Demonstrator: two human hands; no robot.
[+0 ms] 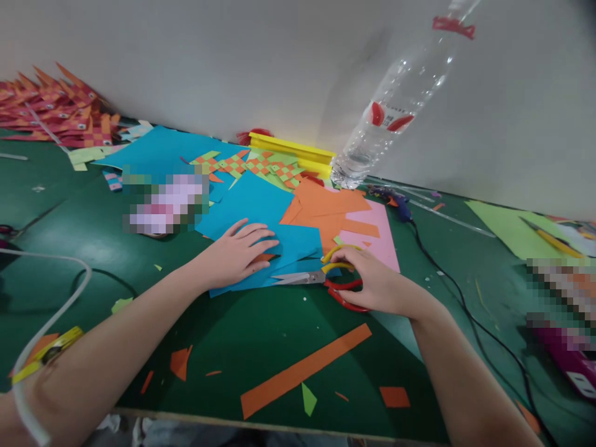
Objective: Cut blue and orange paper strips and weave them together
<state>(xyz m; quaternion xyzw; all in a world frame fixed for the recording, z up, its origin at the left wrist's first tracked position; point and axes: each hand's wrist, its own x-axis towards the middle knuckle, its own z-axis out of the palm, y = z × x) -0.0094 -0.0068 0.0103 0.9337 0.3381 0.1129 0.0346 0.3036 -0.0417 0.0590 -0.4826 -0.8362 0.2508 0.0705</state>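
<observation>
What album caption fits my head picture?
Right hand holds red-and-yellow-handled metal scissors; left hand rests on blue paper.

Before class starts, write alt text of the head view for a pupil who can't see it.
A right hand holds red-and-yellow-handled scissors, their blades over blue paper where the left hand rests. Orange paper and pink paper lie beyond; an orange strip lies nearer on the green table.

No legible text, only a blurred label [390, 118] on the bottle [416, 77].
</observation>
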